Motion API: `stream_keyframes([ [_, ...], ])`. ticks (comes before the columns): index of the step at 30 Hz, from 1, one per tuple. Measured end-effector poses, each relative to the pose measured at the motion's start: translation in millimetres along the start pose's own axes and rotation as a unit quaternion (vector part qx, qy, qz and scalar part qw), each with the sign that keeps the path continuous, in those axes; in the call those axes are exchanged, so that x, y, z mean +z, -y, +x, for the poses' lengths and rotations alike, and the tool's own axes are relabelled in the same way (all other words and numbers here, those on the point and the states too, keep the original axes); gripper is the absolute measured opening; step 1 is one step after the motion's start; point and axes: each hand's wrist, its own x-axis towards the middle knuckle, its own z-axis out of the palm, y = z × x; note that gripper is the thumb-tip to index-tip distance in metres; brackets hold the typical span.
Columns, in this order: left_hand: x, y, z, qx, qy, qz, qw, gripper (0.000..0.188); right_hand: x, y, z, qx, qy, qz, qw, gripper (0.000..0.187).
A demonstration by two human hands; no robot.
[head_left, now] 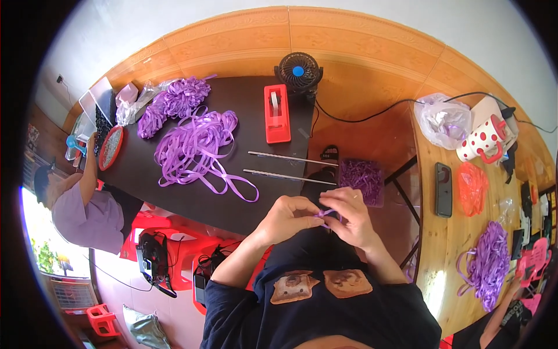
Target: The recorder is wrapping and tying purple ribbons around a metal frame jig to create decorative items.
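Note:
In front of my chest, a small piece of purple ribbon (pixel 323 214) is pinched between my two hands. My left hand (pixel 289 219) has its thumb and forefinger closed on one side of it. My right hand (pixel 350 218) grips the other side, its upper fingers curled over. Just beyond, two thin metal rods (pixel 290 175) lie side by side at the dark table's edge. Farther left on that table, a loose heap of purple ribbon (pixel 200 145) trails a loop toward me, with a denser bundle of ribbon (pixel 177 102) behind it.
A red tape dispenser (pixel 277 113) and a black fan (pixel 299 72) stand at the dark table's far end. Below its edge sits a container of purple ribbon pieces (pixel 361 181). The wooden table (pixel 430 244) at right bears a phone (pixel 443 189) and a dotted mug (pixel 481 139). Another person (pixel 87 215) works at left.

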Motion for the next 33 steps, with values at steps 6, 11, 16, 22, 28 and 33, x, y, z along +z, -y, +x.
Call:
stream_keyframes([
  [6,5,-2,-5,0.010,0.017,-0.023,1.000,0.011,10,-8,-1,-0.095,-0.060,-0.035,0.993,0.036],
  [11,8,10,-5,-0.050,0.050,-0.080,0.994,0.017,6,-6,0,-0.131,-0.087,-0.109,0.982,0.034],
  [16,47,43,-3,-0.053,0.003,-0.259,0.964,0.021,-4,-28,-6,-0.114,-0.121,-0.181,0.969,0.026],
  [22,71,91,31,-0.065,-0.092,-0.263,0.958,0.016,-4,-76,0,-0.085,-0.140,-0.202,0.966,0.022],
  [28,66,111,64,0.008,-0.179,-0.292,0.939,0.013,1,-113,26,-0.082,-0.142,-0.168,0.972,0.022],
  [33,57,113,70,0.062,-0.225,-0.308,0.922,0.013,12,-126,49,-0.096,-0.131,-0.136,0.977,0.023],
])
